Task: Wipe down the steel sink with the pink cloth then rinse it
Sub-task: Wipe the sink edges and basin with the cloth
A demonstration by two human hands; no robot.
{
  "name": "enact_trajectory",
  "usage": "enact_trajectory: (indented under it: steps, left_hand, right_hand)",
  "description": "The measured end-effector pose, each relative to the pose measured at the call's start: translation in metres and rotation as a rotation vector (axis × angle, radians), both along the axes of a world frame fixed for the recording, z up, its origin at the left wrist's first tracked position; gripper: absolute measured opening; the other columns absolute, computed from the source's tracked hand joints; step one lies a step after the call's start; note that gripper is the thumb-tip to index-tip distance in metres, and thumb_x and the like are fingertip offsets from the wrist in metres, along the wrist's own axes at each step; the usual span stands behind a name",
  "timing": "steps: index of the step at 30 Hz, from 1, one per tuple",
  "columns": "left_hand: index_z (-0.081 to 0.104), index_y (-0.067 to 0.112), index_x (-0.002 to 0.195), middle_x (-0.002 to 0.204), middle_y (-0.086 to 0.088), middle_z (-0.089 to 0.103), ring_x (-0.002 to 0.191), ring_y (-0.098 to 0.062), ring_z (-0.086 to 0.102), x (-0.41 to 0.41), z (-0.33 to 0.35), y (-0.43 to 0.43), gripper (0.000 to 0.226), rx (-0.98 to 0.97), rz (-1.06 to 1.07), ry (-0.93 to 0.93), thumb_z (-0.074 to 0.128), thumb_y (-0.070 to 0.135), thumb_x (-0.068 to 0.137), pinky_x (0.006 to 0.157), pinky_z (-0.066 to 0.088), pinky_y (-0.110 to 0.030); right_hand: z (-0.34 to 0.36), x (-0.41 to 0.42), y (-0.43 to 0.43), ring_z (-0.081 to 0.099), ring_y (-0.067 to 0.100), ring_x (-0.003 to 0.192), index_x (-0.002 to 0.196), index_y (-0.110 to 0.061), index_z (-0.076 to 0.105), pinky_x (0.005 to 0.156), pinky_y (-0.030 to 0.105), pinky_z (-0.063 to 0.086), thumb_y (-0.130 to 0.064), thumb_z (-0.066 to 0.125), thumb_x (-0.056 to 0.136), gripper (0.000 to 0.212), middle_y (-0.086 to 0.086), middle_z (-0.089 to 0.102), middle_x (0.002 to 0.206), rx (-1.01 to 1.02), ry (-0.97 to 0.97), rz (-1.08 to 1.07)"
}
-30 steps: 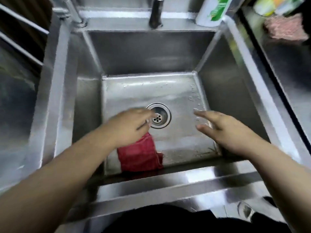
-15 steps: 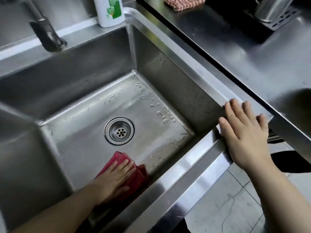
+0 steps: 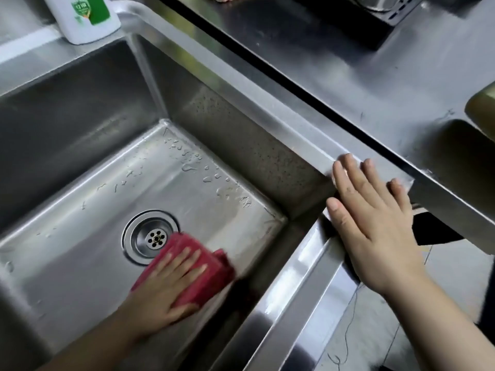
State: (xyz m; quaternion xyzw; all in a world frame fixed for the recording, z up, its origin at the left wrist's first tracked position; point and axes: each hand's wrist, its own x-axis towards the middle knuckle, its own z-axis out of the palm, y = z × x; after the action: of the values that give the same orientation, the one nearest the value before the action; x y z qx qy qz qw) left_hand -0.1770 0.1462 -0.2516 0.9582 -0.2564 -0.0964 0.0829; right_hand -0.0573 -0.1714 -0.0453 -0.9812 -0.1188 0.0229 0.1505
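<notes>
The steel sink [image 3: 270, 121] fills the left and middle of the head view; its wet floor has a round drain [image 3: 150, 236] and water drops near the far right corner. My left hand [image 3: 166, 290] lies flat with straight fingers on the folded pink cloth [image 3: 211, 266], pressing it on the sink floor just right of the drain, near the front wall. My right hand [image 3: 375, 223] rests open, palm down, on the sink's front right rim corner, holding nothing.
A white bottle with a green label [image 3: 85, 17] stands on the back ledge. A steel counter [image 3: 348, 70] runs along the right, with a dark rack [image 3: 388, 12] at its far end. Grey floor tiles [image 3: 375, 330] show below the front edge.
My left hand has slid the cloth along the sink floor to the right, up beside the drain. My right hand has stayed on the rim corner. The view has shifted closer.
</notes>
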Motion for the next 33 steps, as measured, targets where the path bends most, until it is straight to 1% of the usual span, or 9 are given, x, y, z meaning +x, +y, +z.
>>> enact_trajectory:
  steps: [3, 6, 11, 16, 20, 23, 26, 30, 33]
  left_hand:
    - [0.025, 0.023, 0.148, 0.154, -0.005, 0.028, 0.144, -0.025, 0.016, -0.010, 0.004, 0.021, 0.076, 0.021, -0.030, -0.017, 0.042, 0.064, 0.086, 0.118, 0.005, -0.043]
    - [0.034, 0.023, 0.143, 0.150, -0.006, 0.035, 0.142, -0.026, 0.021, 0.027, -0.004, -0.031, 0.070, -0.026, -0.015, -0.037, 0.040, 0.064, 0.087, 0.115, 0.012, -0.047]
    - [0.037, 0.023, 0.140, 0.148, -0.005, 0.039, 0.139, -0.024, 0.026, 0.122, -0.009, -0.119, 0.066, -0.007, 0.165, -0.037, 0.016, 0.064, 0.093, 0.114, 0.007, -0.041]
    - [0.029, 0.024, 0.144, 0.149, -0.004, 0.034, 0.144, -0.019, 0.010, 0.060, -0.012, -0.076, 0.064, -0.028, 0.164, -0.050, 0.022, 0.062, 0.093, 0.115, 0.009, -0.041]
    - [0.029, 0.022, 0.144, 0.148, -0.005, 0.039, 0.145, -0.023, 0.014, 0.002, -0.012, -0.039, 0.067, -0.017, 0.064, -0.044, 0.033, 0.062, 0.091, 0.115, 0.014, -0.045]
    - [0.032, 0.023, 0.143, 0.148, -0.005, 0.039, 0.144, -0.024, 0.016, 0.020, -0.012, -0.063, 0.064, -0.054, 0.143, -0.003, 0.032, 0.062, 0.091, 0.114, 0.015, -0.046]
    - [0.033, 0.024, 0.140, 0.147, -0.005, 0.040, 0.141, -0.024, 0.019, 0.078, -0.008, -0.103, 0.061, -0.041, 0.169, -0.011, 0.019, 0.061, 0.094, 0.113, 0.011, -0.044]
    - [0.034, 0.027, 0.138, 0.144, -0.004, 0.046, 0.137, -0.020, 0.023, 0.122, -0.006, -0.124, 0.061, -0.009, 0.336, 0.064, 0.007, 0.060, 0.094, 0.111, 0.011, -0.045]
    - [0.030, 0.029, 0.142, 0.150, -0.005, 0.036, 0.141, -0.019, 0.015, 0.134, -0.003, -0.103, 0.064, -0.053, 0.582, 0.012, 0.006, 0.062, 0.092, 0.112, 0.005, -0.047]
  right_hand:
    - [-0.002, -0.001, -0.001, 0.002, 0.008, 0.145, 0.147, -0.034, 0.023, 0.115, 0.039, 0.000, -0.054, 0.016, 0.092, 0.058, -0.015, 0.013, 0.154, 0.018, -0.027, -0.004]
    - [-0.004, -0.001, 0.000, 0.007, 0.010, 0.145, 0.146, -0.034, 0.026, 0.115, 0.039, 0.003, -0.052, 0.018, 0.094, 0.056, -0.015, 0.017, 0.154, 0.036, -0.055, -0.002]
    - [-0.002, -0.002, 0.000, 0.006, 0.008, 0.145, 0.145, -0.037, 0.026, 0.115, 0.041, 0.003, -0.053, 0.017, 0.094, 0.054, -0.016, 0.018, 0.154, 0.065, -0.051, -0.003]
    - [-0.002, -0.002, 0.001, 0.008, 0.009, 0.145, 0.145, -0.034, 0.029, 0.114, 0.041, 0.005, -0.050, 0.020, 0.095, 0.053, -0.014, 0.020, 0.154, 0.065, -0.071, -0.004]
    - [-0.004, 0.000, -0.001, 0.011, 0.011, 0.145, 0.145, -0.032, 0.031, 0.113, 0.041, 0.007, -0.051, 0.018, 0.096, 0.054, -0.011, 0.023, 0.154, 0.055, -0.085, -0.006]
    - [-0.003, -0.001, -0.002, 0.009, 0.009, 0.145, 0.145, -0.032, 0.030, 0.113, 0.041, 0.007, -0.051, 0.017, 0.096, 0.054, -0.011, 0.021, 0.154, 0.064, -0.071, -0.009]
    - [-0.002, 0.000, -0.001, 0.005, 0.008, 0.145, 0.146, -0.034, 0.027, 0.114, 0.041, 0.005, -0.052, 0.017, 0.096, 0.054, -0.012, 0.016, 0.156, 0.054, -0.053, 0.000]
    - [0.001, -0.001, -0.002, 0.000, 0.008, 0.145, 0.147, -0.036, 0.020, 0.114, 0.037, 0.005, -0.055, 0.017, 0.096, 0.055, -0.014, 0.004, 0.158, 0.041, -0.053, 0.056]
    - [0.017, 0.022, -0.002, 0.008, 0.006, 0.144, 0.147, -0.036, 0.018, 0.114, 0.040, 0.018, -0.065, 0.018, 0.091, 0.062, -0.015, 0.011, 0.157, 0.135, -0.050, 0.130]
